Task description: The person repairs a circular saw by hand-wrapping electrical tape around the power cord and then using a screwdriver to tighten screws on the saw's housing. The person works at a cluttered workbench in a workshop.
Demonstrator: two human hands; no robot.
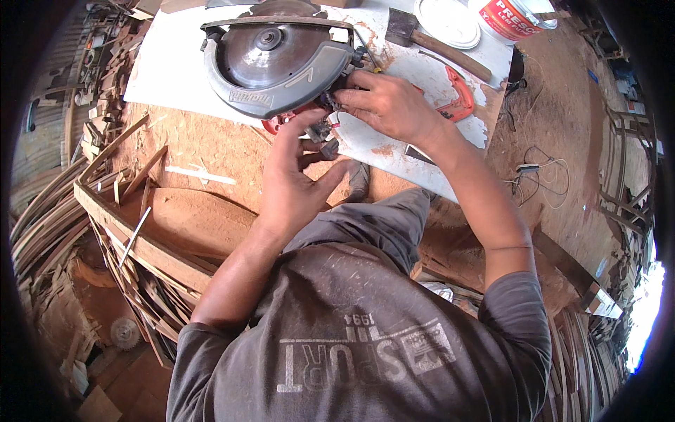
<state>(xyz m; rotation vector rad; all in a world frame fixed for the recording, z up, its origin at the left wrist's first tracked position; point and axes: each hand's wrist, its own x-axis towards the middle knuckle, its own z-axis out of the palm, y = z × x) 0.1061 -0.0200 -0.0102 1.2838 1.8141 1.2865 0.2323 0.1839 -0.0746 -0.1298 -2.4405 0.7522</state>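
A circular saw (281, 91) lies on its side on the white-topped table, its round blade (264, 53) facing up inside the grey guard. At its near side, my left hand (292, 172) curls its fingers and thumb around a small dark block-shaped part (328, 146), which looks like a switch. My right hand (387, 105) is bent over the rear of the saw with its fingertips pinched together; what they grip is hidden among dark parts. A loose red-orange handle cover (458, 97) rests on the table to the right of my right hand.
A hammer (436, 43) with a wooden handle lies at the far right of the table (169, 70), beside a white lid (448, 22) and a red-and-white bucket (510, 20). A curved wooden frame (133, 243) stands at left. A cable (538, 169) lies on the dusty floor.
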